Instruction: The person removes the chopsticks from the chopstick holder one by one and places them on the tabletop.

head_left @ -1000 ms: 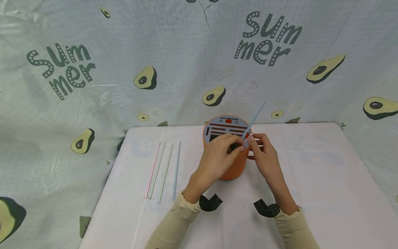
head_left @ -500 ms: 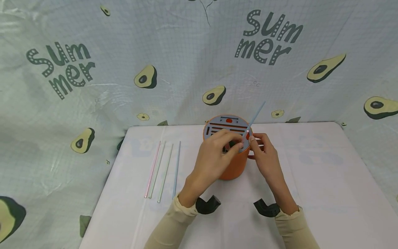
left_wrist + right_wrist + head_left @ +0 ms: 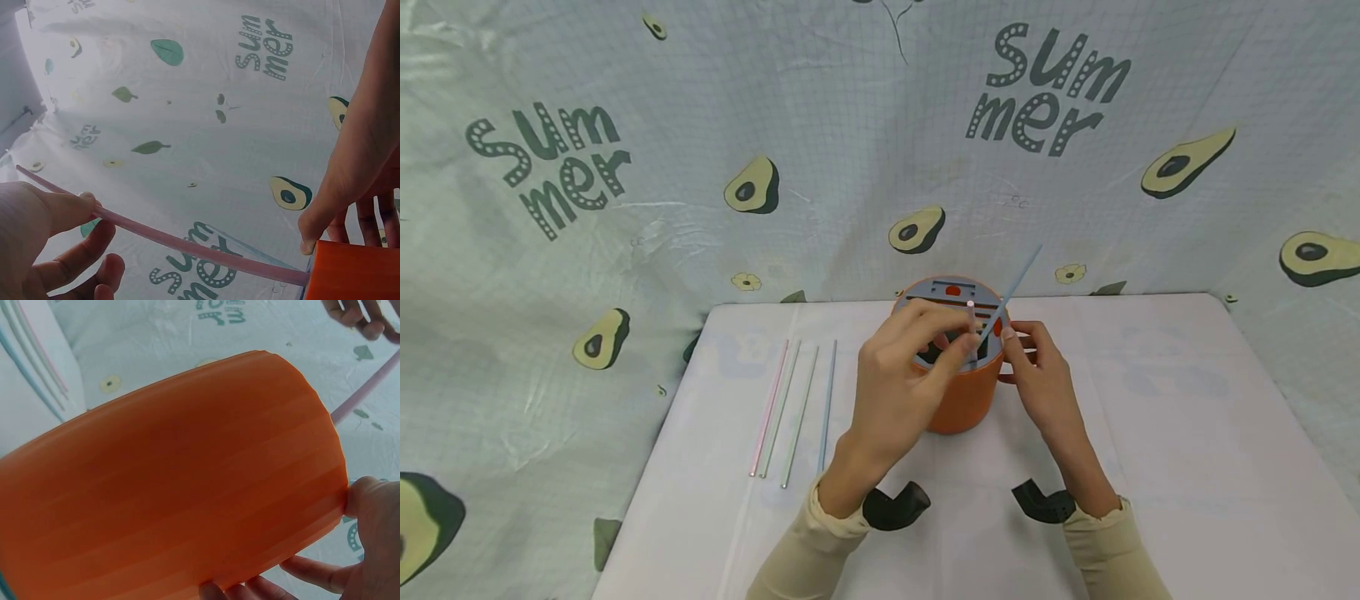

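Observation:
An orange cylindrical container (image 3: 958, 408) with a grey slotted top (image 3: 917, 292) stands on the table near the back edge. My left hand (image 3: 895, 375), over its near left side, pinches a long pink straw (image 3: 187, 247) between thumb and finger. In the left wrist view the far end of that straw meets the container's top. A light blue straw (image 3: 1024, 271) leans out of the top, tilted to the right. My right hand (image 3: 1041, 375) holds the container's right side, thumb at the rim and fingers along the wall (image 3: 262, 590).
On the left of the white table (image 3: 1187, 433) lie a pink straw (image 3: 770, 408), two green straws (image 3: 800, 417) and a blue straw (image 3: 827, 400), side by side. A patterned cloth (image 3: 835, 133) hangs close behind the table.
My left hand has drawn back to the left and turned, bringing the pink straw more upright in the head view. My right hand and the container stay in place.

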`<state>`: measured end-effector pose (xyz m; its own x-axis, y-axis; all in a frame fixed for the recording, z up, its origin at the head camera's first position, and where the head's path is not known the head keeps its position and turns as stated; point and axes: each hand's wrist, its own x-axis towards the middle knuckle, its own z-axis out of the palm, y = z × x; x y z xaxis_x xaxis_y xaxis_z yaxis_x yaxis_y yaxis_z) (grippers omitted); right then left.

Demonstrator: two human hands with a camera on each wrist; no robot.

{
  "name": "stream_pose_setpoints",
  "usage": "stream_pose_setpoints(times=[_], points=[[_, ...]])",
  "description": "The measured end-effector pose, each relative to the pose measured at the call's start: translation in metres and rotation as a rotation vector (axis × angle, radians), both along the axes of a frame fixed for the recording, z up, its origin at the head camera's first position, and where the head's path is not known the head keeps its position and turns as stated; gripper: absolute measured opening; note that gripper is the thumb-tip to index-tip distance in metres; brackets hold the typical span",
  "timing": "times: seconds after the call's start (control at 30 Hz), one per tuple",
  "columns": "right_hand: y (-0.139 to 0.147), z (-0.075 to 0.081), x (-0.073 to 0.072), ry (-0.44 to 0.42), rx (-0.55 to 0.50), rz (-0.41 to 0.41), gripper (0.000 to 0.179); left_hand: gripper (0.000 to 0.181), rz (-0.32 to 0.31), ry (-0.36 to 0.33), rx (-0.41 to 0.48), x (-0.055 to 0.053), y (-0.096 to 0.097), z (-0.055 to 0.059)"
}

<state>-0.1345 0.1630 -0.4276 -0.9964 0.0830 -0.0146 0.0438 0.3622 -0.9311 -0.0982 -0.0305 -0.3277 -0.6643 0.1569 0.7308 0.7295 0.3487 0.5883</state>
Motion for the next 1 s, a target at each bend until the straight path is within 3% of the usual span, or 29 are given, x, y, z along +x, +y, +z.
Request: stream_pose_setpoints(times=[0.2,0.4,0.7,0.83,1.0], points=[[0.0,0.0,0.0,-0.009,0.009,0.001,0.061,0.009,0.008,0.115,0.131,0.005,-0.004,0.006],[0.0,0.0,0.0,-0.009,0.005,0.003,0.061,0.013,0.019,0.124,0.282,0.009,-0.008,0.012],[0.0,0.0,0.0,-0.016,0.005,-0.005,0.062,0.016,-0.154,-0.05,0.427,0.012,-0.016,0.012],[0.0,0.001,0.0,-0.017,0.006,-0.007,0.063,0.017,-0.175,-0.15,0.451,0.014,-0.024,0.01],[-0.001,0.0,0.0,-0.02,0.004,-0.006,0.063,0.017,-0.141,-0.253,0.454,0.018,-0.036,0.008]])
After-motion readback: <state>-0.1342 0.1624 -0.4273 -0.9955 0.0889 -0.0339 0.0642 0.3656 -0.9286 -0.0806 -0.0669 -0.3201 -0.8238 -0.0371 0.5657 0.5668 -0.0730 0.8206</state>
